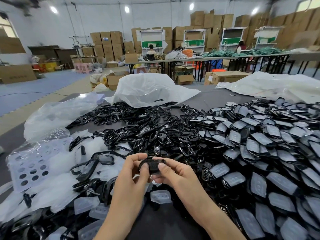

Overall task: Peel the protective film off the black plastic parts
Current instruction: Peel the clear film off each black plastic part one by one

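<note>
Both my hands hold one small black plastic part (153, 166) just above the table's near middle. My left hand (134, 172) pinches its left side with thumb and fingers. My right hand (173, 172) grips its right side, thumb pressed on top. To the right lies a big heap of black parts with whitish film on them (259, 144). Bare black frames without film (138, 129) are piled in the middle and far left. Peeled translucent film pieces (60, 191) are strewn at the near left.
A perforated white sheet (29, 168) lies at the left. Clear plastic bags (149, 89) sit at the table's far edge and right corner (277, 84). Beyond are long tables, stacked cardboard boxes (107, 44) and seated people at workstations.
</note>
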Demonstrator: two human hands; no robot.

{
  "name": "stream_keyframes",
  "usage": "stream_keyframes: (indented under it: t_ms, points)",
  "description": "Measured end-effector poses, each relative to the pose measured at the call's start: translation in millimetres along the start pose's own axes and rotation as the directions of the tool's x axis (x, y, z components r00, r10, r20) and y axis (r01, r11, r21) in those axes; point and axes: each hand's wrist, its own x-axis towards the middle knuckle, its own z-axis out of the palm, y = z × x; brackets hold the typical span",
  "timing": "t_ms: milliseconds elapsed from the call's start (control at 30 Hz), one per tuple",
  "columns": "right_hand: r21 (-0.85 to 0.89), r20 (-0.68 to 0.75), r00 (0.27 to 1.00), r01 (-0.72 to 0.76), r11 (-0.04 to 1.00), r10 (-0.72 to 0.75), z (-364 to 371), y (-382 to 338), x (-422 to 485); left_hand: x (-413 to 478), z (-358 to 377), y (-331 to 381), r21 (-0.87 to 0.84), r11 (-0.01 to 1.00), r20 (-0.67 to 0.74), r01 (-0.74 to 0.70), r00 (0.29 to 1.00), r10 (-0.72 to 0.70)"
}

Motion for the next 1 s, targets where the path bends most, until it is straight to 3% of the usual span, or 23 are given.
stream_keyframes:
  t_ms: [200, 367, 500, 600, 867, 1000]
  points:
    - [-0.27, -0.158, 0.982, 0.057, 0.961, -0.103, -3, 4, 0, -4, -9, 3, 0.361, 0.919, 0.066, -0.162, 0.987, 0.148]
    - [-0.292, -0.356, 0.913, 0.095, 0.952, -0.201, -16, 3, 5, -1, -33, -1, 0.609, 0.761, 0.099, -0.224, 0.973, 0.207]
    - [-0.295, -0.385, 0.897, 0.105, 0.95, -0.219, -18, 4, 5, -1, -43, -8, 0.724, 0.612, 0.298, -0.319, 0.944, 0.139]
    - [-0.317, -0.379, 0.896, 0.11, 0.942, -0.232, -16, 5, 5, -2, -37, -13, 0.793, 0.536, 0.312, -0.29, 0.949, 0.052]
    - [-0.297, -0.38, 0.898, 0.109, 0.949, -0.222, -16, 5, 4, -1, -32, -14, 0.806, 0.533, 0.223, -0.256, 0.966, 0.127]
    - [-0.302, -0.376, 0.9, 0.106, 0.948, -0.22, -15, 5, 4, 0, -31, -18, 0.79, 0.561, 0.248, -0.249, 0.965, 0.079]
